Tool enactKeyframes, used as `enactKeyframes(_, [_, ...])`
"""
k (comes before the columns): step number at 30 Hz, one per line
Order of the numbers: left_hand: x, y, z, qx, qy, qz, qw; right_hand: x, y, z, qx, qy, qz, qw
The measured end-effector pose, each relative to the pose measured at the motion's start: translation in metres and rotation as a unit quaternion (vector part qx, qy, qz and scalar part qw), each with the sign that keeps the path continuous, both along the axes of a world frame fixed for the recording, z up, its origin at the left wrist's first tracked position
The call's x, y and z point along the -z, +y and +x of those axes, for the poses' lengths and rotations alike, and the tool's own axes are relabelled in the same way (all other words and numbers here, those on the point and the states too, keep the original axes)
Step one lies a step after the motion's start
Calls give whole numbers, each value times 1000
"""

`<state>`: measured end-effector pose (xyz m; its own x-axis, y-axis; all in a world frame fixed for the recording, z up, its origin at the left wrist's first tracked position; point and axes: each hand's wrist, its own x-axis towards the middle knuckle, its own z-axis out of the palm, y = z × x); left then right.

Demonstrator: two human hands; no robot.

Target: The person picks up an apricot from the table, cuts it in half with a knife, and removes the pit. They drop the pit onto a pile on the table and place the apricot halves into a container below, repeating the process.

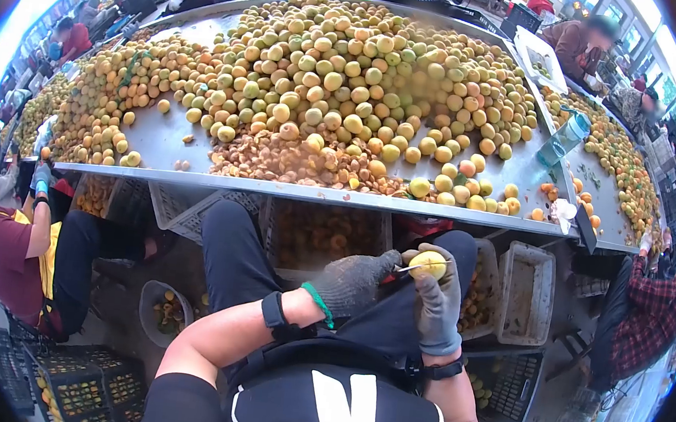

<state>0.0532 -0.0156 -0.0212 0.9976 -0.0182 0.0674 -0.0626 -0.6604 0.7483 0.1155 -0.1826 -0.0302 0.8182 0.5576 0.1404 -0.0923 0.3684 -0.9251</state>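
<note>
My right hand [437,306], in a grey work glove, holds up a yellow apricot [429,262] between thumb and fingers above my lap. My left hand [354,281], in a darker glove with a green cuff, is closed around a small knife. The thin blade [410,268] lies against the apricot's side; most of the handle is hidden in the glove. Just beyond both hands, a heap of brown pits [302,161] lies along the near edge of the metal table [218,183], and a large pile of whole apricots [351,70] rises behind it.
Below the table edge stand a crate of cut apricots [323,234], a pale crate [527,294] and a white bucket [165,312]. Black crates [89,382] sit at lower left. A water bottle [565,138] stands on the table. People sit at left [26,238] and right [642,309].
</note>
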Motion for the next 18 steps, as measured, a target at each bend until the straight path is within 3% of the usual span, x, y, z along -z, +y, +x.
enactKeyframes(1, [-2,-4,2,-1,-8,-4,1000,-2,2,-1,-1,1,0,1000])
enactKeyframes(4, [-2,-12,0,-11,-15,-10,1000,-10,7,-6,-22,164,164,973])
enactKeyframes(8, [-1,-13,-3,-24,-29,-14,999,-10,10,-9,-19,207,188,960])
enactKeyframes(10, [2,-9,-2,-27,-23,2,999,-12,-1,-3,21,87,15,996])
enactKeyframes(14, [-7,-13,-2,-43,-24,-3,999,-10,4,0,46,14,12,999])
enactKeyframes(16, [-1,-21,-4,-56,-25,-20,998,-14,12,-9,63,159,106,980])
enactKeyframes(18, [6,-23,-6,-67,-23,-38,997,-10,13,-6,28,219,155,963])
